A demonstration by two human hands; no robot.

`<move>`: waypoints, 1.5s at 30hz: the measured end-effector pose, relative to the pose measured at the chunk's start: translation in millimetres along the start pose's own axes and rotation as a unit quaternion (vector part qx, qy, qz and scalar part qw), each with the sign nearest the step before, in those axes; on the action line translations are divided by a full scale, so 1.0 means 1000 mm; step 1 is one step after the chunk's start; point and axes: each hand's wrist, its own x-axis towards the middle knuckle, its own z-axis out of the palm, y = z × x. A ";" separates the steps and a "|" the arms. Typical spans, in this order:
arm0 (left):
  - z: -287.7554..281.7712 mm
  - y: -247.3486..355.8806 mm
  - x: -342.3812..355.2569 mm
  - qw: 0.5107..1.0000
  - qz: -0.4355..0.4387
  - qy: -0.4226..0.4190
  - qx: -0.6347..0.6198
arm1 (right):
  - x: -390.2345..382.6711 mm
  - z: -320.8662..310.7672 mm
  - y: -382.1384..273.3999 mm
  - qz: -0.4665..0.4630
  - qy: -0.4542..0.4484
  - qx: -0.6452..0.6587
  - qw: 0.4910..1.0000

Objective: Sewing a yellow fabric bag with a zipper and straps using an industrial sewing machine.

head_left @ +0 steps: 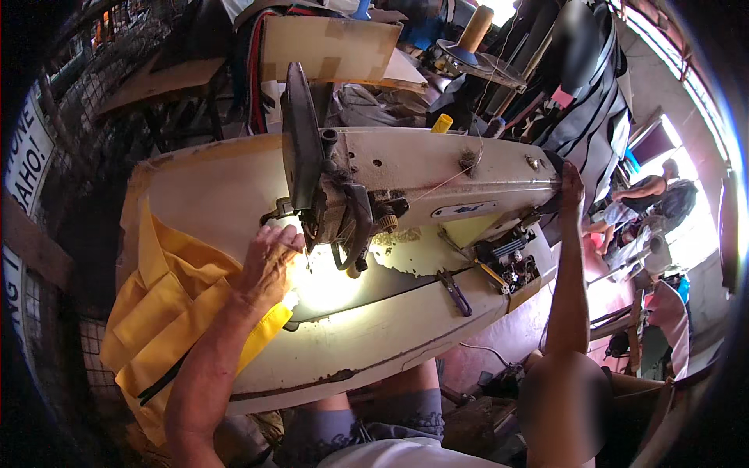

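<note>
A dusty white sewing machine [437, 173] stands across the table in front of me. My left hand [269, 264] is beside its needle area, fingers curled together at the edge of a yellow fabric piece [168, 308]. Glare from the machine's lamp partly washes out those fingertips. Folded and bunched, the fabric spreads left under my wrist and hangs over the table's left edge; a dark strip [164, 382] lies along it. At the machine's right end, my right hand [573, 187] wraps round the dark handwheel [554, 164].
Thread snips [455, 293] lie on the worn tabletop [343, 359], near a recess of small metal parts [515, 261]. A thread cone [475, 30] rises behind the machine. A cardboard box [331, 48] sits at the back. Another person [646, 189] is far off on the right.
</note>
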 end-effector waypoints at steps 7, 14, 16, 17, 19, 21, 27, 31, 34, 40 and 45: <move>-0.009 0.009 0.005 0.995 0.009 0.094 -0.029 | -0.023 0.015 -0.027 0.166 0.136 0.086 0.973; -0.023 0.002 0.025 0.992 -0.070 0.091 0.060 | 0.063 -0.006 0.048 -0.287 -0.289 -0.350 0.843; -0.025 -0.002 0.027 0.985 -0.138 0.086 0.065 | 0.076 0.002 0.082 -0.279 -0.304 -0.274 0.869; -0.027 -0.005 0.026 0.983 -0.153 0.082 0.050 | 0.080 0.005 0.101 -0.189 -0.325 -0.165 0.912; -0.028 -0.007 0.026 0.981 -0.187 0.055 0.019 | 0.083 0.011 0.139 -0.071 -0.339 -0.138 0.928; -0.027 -0.008 0.027 0.974 -0.218 0.051 -0.007 | 0.089 0.010 0.155 -0.126 -0.314 -0.208 0.918; -0.040 -0.033 0.036 0.883 -0.351 0.115 -0.289 | 0.018 -0.023 -0.078 -0.038 0.078 -0.105 0.991; -0.083 -0.051 0.055 0.856 -0.304 0.149 -0.391 | -0.147 0.003 -0.328 -0.073 -0.237 0.166 0.954; -0.130 -0.033 0.042 0.873 -0.235 0.206 -0.374 | -0.210 0.071 -0.421 -0.314 -0.355 0.222 0.852; -0.156 0.089 -0.133 0.972 -0.229 0.037 -0.023 | -0.222 0.117 -0.460 -0.304 -0.406 0.199 0.839; -0.150 0.118 -0.255 0.932 -0.350 -0.011 0.090 | -0.224 0.112 -0.459 -0.311 -0.371 0.214 0.848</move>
